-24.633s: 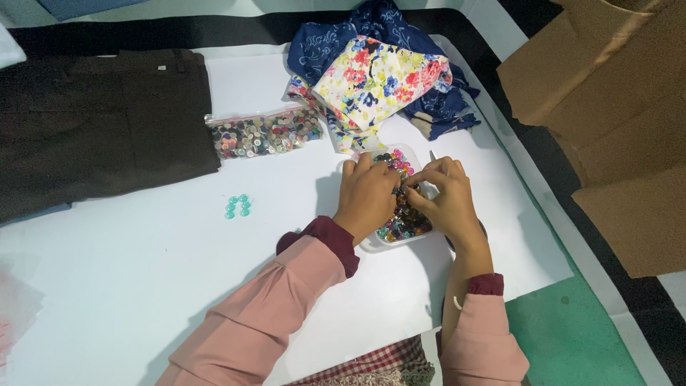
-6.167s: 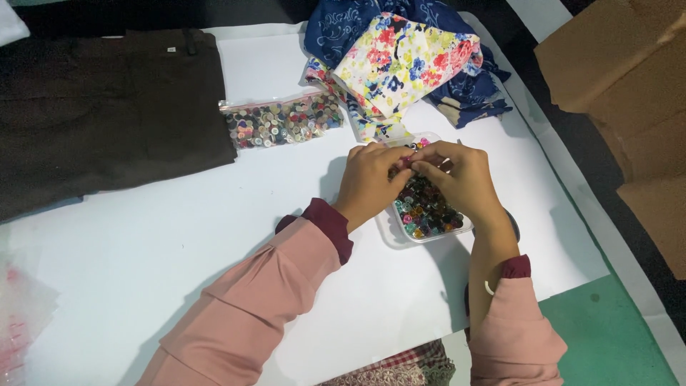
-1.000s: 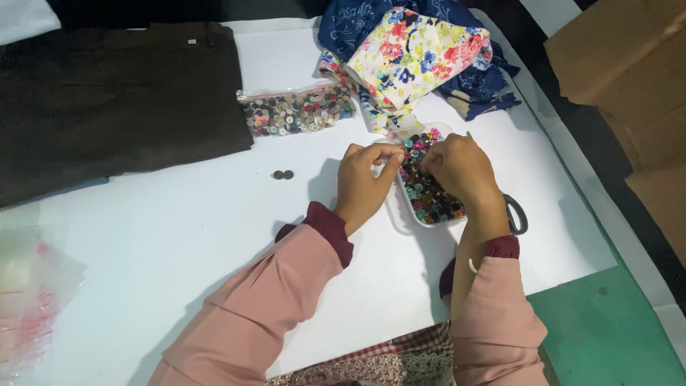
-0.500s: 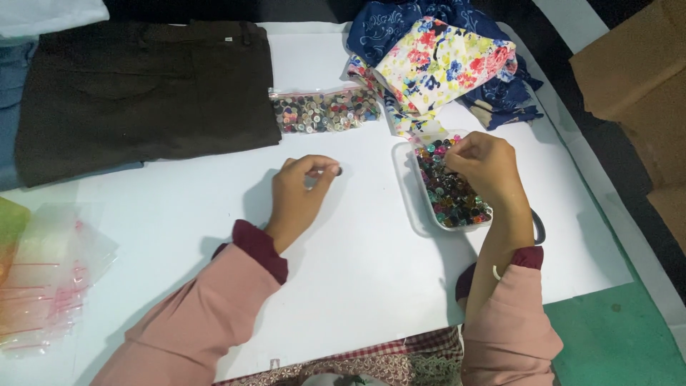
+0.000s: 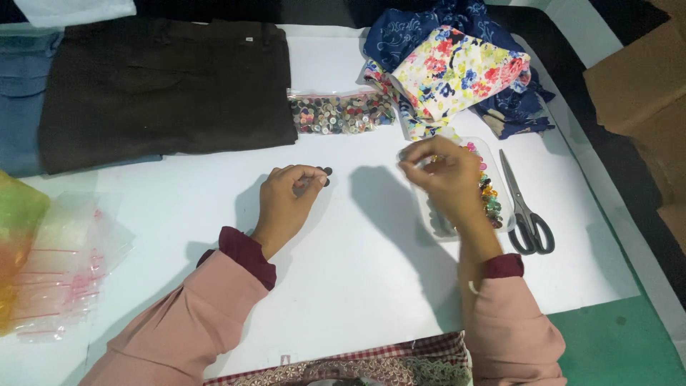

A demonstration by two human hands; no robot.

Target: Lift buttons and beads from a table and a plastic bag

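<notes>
Two hands work over a white table (image 5: 179, 214) at the centre of the frame. Left hand (image 5: 286, 196) is curled nearly closed, its fingertips pinched at a small dark button (image 5: 326, 171) that lies on the table just right of the knuckles; whether the fingers grip it or only touch it cannot be told. Right hand (image 5: 446, 179) hovers over a clear tray (image 5: 500, 154) of mixed coloured buttons, thumb and forefinger drawn together as if pinching something too small to make out. Tray sits right of centre, long side running up the frame, its buttons red, green and yellow along the far edge. Grey-handled scissors (image 5: 525, 207) lie just right of the tray, blades pointing up. Above the hands, a clear bag of buttons (image 5: 339, 114) rests beside folded brown cloth (image 5: 164, 86) at upper left and floral cloth (image 5: 457, 71) at upper right. Empty zip bags (image 5: 61, 271) are heaped at the left edge.
</notes>
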